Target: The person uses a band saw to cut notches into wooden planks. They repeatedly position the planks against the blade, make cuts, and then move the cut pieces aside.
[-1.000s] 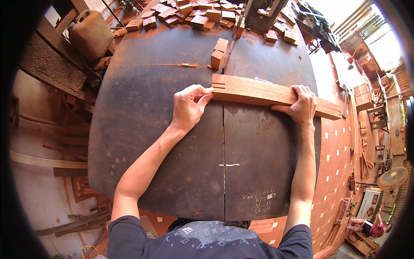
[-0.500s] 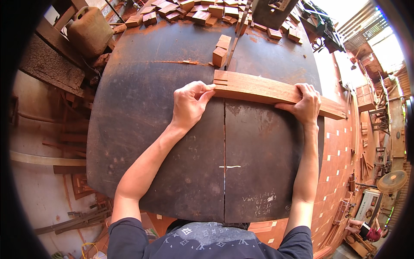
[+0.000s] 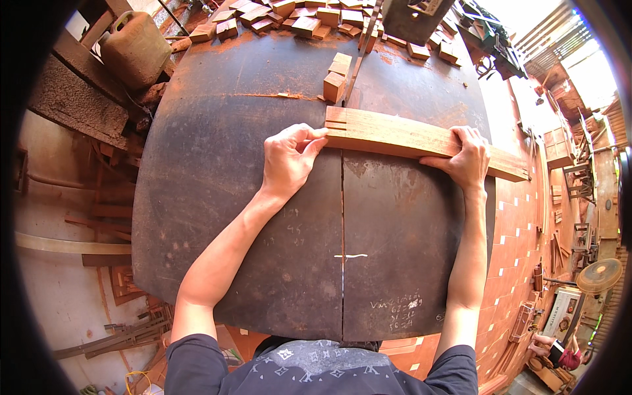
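Observation:
A long reddish wooden beam (image 3: 401, 133) lies across the dark metal saw table (image 3: 276, 257), with narrow slots cut into its left end. My left hand (image 3: 288, 157) pinches the near corner of that slotted end between thumb and fingers. Farther right, my right hand (image 3: 466, 158) grips the beam, fingers over the top and thumb against its near side. Just beyond the left end stands a thin band saw blade (image 3: 357, 69). Small wood blocks (image 3: 334, 85) sit in a short row immediately left of the blade.
Several cut wood blocks (image 3: 306, 26) are heaped along the table's far edge. A dark saw housing (image 3: 415, 20) hangs above the blade. At the far left is a dusty jerrycan (image 3: 133, 49). On the right, beyond the tiled floor, are a round fan (image 3: 599, 275) and another person (image 3: 567, 354).

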`<state>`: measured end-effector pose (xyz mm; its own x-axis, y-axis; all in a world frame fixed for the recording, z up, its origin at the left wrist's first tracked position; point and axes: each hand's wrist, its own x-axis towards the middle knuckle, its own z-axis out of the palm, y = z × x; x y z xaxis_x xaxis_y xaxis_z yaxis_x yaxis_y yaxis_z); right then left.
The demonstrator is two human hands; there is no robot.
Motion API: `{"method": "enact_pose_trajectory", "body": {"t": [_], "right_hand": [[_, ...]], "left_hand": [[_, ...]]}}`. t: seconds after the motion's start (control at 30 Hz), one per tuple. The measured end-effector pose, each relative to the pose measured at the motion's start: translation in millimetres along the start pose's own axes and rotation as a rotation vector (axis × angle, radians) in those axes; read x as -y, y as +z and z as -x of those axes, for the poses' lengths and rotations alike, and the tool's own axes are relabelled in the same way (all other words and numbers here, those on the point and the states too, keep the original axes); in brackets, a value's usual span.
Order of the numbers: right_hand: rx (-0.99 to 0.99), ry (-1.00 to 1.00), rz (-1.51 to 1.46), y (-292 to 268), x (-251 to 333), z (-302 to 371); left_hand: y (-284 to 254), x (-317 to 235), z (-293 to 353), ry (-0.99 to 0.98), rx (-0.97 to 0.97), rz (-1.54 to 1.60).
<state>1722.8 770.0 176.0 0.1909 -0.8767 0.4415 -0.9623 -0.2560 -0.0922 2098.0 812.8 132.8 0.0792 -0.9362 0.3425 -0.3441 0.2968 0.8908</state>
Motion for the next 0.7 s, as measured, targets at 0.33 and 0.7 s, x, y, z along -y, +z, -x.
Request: {"method": "enact_pose_trajectory", "body": {"t": [0.33, 0.7], "right_hand": [[-0.004, -0.004, -0.014, -0.2, 1.2, -1.5], [-0.019, -0.028, -0.022, 2.7, -2.3, -2.6]], "left_hand": [[0.1, -1.0, 0.1, 0.022, -0.015, -0.021], [1.5, -0.6, 0.1, 0.037, -0.036, -0.001]]}}
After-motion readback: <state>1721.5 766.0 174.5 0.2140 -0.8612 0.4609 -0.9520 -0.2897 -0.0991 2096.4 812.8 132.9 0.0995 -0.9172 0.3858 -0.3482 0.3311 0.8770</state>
